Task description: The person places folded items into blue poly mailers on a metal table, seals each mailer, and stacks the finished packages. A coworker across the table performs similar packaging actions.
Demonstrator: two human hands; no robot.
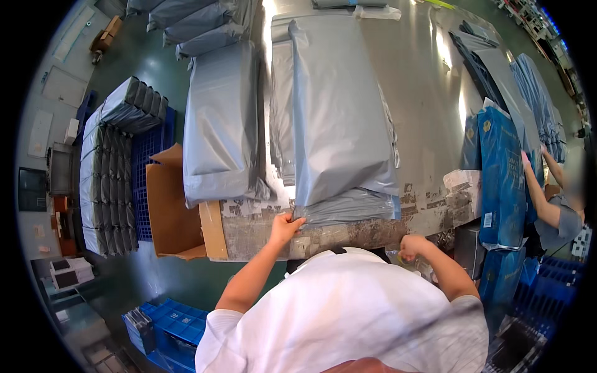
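Note:
A large grey plastic bag [339, 112] lies full and smooth on the metal table [410, 81], its near end toward me. Under that end is a crumpled stack of flat grey bags [354, 207]. My left hand [287, 228] pinches the left near corner of this stack, thumb on top. At the table's front edge, right of the bags, my right hand [413, 247] is curled closed. Something small and yellowish shows beside its fingers, too little of it to name. Another filled grey bag [222, 124] lies to the left, partly over an open cardboard box [175, 211].
More filled grey bags [205, 28] are piled at the far left. Bundled bags [111, 180] sit on a blue pallet [143, 180]. Blue packages [500, 174] stand at the right table edge, where another person [550, 205] handles grey bags. A blue crate [171, 329] is on the floor behind left.

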